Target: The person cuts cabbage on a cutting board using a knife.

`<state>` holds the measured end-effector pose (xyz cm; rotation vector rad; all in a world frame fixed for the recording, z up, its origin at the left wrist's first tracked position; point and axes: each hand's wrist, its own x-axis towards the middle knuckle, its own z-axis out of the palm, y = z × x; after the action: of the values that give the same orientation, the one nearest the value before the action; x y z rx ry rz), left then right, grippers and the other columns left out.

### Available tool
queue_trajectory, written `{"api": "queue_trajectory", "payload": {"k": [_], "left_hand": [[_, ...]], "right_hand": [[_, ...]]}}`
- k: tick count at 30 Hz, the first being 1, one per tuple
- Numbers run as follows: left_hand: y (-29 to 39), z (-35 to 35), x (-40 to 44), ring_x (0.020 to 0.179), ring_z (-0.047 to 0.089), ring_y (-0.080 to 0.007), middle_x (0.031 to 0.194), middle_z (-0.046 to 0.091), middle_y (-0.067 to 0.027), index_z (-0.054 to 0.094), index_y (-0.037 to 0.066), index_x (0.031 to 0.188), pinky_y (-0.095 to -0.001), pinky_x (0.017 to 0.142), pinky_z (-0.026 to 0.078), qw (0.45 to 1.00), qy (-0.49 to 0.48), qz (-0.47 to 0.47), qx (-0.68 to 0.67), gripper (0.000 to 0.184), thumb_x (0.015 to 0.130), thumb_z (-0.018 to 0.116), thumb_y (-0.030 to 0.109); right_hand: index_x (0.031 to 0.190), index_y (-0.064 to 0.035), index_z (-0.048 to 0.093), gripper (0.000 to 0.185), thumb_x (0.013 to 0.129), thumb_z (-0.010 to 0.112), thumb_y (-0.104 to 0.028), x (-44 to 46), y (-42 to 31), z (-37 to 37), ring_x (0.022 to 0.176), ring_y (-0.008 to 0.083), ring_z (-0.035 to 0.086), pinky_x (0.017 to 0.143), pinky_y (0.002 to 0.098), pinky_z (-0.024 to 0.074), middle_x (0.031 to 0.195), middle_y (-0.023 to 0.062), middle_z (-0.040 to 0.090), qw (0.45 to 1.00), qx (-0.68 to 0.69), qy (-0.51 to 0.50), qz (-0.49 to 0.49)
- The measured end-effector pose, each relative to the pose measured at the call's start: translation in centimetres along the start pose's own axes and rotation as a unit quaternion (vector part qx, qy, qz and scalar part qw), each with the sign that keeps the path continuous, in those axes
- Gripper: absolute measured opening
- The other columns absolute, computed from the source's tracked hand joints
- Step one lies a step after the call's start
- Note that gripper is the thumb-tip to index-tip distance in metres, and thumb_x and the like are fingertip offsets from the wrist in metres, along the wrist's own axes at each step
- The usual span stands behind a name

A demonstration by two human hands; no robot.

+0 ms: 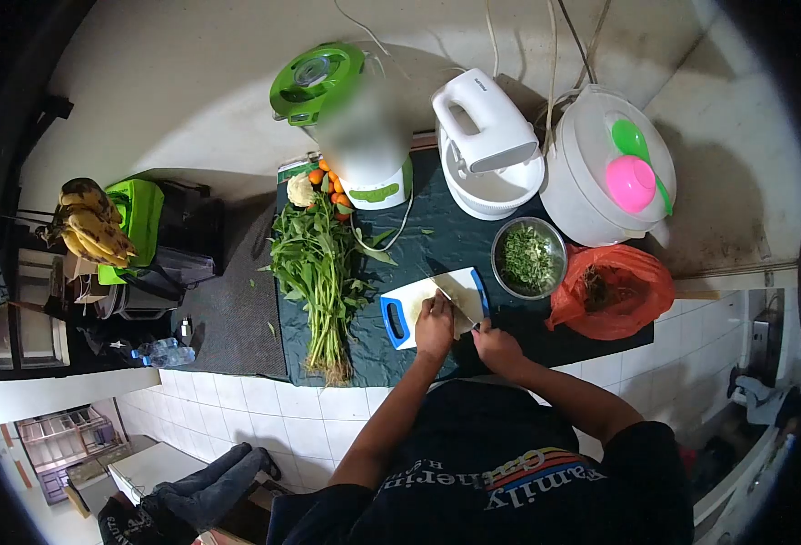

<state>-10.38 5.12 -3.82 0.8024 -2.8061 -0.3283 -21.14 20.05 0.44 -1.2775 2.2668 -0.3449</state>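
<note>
A white cutting board (407,294) with a blue handle and blue trim lies at the front of the dark green cloth. My right hand (498,348) is closed around the handle of a knife (459,307), whose blade slants up and left across the board. My left hand (434,322) rests on the board beside the blade, fingers bent and drawn together. What those fingers press on is hidden; pale bits lie near them. Right of the board stands a steel bowl (559,280) holding chopped greens (527,258). To the left lies a bunch of leafy greens (318,282) with roots.
Behind are a white blender base (378,186), a white mixer (487,123) over its bowl, and a white lidded tub (564,186). An orange plastic bag (632,313) sits at right. Bananas (91,227) hang at left. Another person's legs (218,486) show at lower left.
</note>
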Motion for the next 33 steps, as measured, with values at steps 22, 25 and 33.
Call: {"api": "queue_trajectory", "payload": {"k": [22, 25, 33], "left_hand": [[0.4, -3.1, -1.3, 0.122, 0.059, -0.0321, 0.140, 0.061, -0.0190, 0.067, -0.002, 0.119, -0.0425, 0.103, 0.049, 0.996, -0.020, -0.044, -0.071, 0.035, 0.094, 0.062, 0.020], [1.6, -4.5, -2.5, 0.130, 0.052, -0.0358, 0.150, 0.049, -0.0218, 0.058, -0.002, 0.133, -0.0473, 0.108, 0.044, 0.999, -0.014, -0.044, -0.028, 0.046, 0.095, 0.062, 0.023], [0.6, -3.7, -1.9, 0.135, 0.046, -0.0422, 0.147, 0.047, -0.0250, 0.050, -0.006, 0.140, -0.0476, 0.111, 0.041, 0.990, -0.029, -0.073, -0.114, 0.059, 0.095, 0.065, 0.028]], "right_hand": [[0.110, 0.0040, 0.055, 0.039, 0.104, 0.051, -0.034, 2.7, -1.0, -1.5, 0.072, 0.0412, 0.073, 0.062, 0.0520, 0.0590, 0.075, 0.0232, 0.071, 1.000, -0.001, 0.002, -0.021], [0.112, 0.0042, 0.055, 0.041, 0.105, 0.050, -0.035, 2.2, -1.1, -1.9, 0.071, 0.0406, 0.073, 0.062, 0.0520, 0.0590, 0.073, 0.0224, 0.071, 1.000, -0.016, -0.004, -0.018], [0.112, 0.0009, 0.056, 0.042, 0.106, 0.049, -0.039, 1.4, 1.3, -2.6, 0.073, 0.0409, 0.073, 0.064, 0.0512, 0.0594, 0.075, 0.0219, 0.071, 0.998, -0.041, -0.029, -0.047]]}}
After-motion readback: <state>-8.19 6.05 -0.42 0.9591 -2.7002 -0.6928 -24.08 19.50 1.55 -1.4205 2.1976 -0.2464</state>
